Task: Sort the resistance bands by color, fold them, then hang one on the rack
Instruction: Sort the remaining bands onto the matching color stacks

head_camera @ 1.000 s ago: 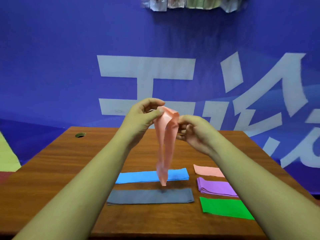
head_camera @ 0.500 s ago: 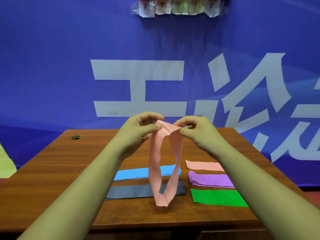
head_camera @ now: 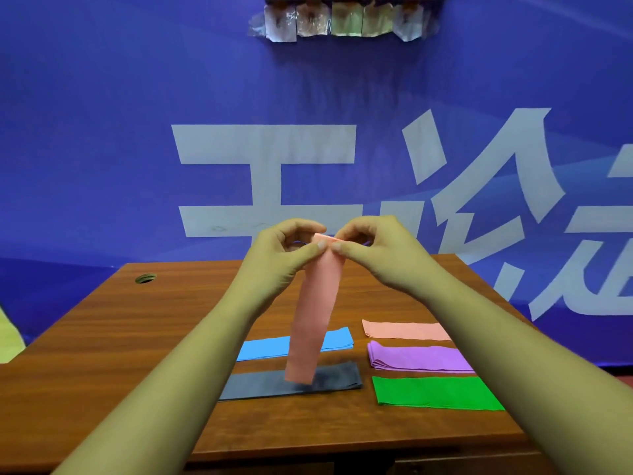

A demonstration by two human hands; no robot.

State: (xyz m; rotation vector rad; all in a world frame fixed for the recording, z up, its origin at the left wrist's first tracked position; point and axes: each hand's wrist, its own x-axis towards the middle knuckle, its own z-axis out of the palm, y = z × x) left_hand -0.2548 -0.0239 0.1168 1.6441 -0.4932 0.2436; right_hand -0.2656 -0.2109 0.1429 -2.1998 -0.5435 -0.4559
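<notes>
A pink resistance band [head_camera: 313,317] hangs flat and straight above the wooden table [head_camera: 113,341]. My left hand [head_camera: 284,255] pinches its top edge from the left and my right hand [head_camera: 373,250] pinches it from the right, thumbs nearly touching. Its lower end dangles over a dark grey band [head_camera: 329,380] lying flat. Behind that lies a blue band [head_camera: 263,347]. To the right lie a folded pink band [head_camera: 406,330], a folded purple band [head_camera: 419,358] and a folded green band [head_camera: 435,392].
A blue banner with large white characters [head_camera: 267,145] covers the wall behind the table. A row of small hanging packets [head_camera: 342,24] is fixed high on it. A round cable hole [head_camera: 145,278] sits at the table's back left corner.
The pink band hung as an open loop between my hands; my hands have come together and it now hangs flat as one strip. The view has tilted slightly.
</notes>
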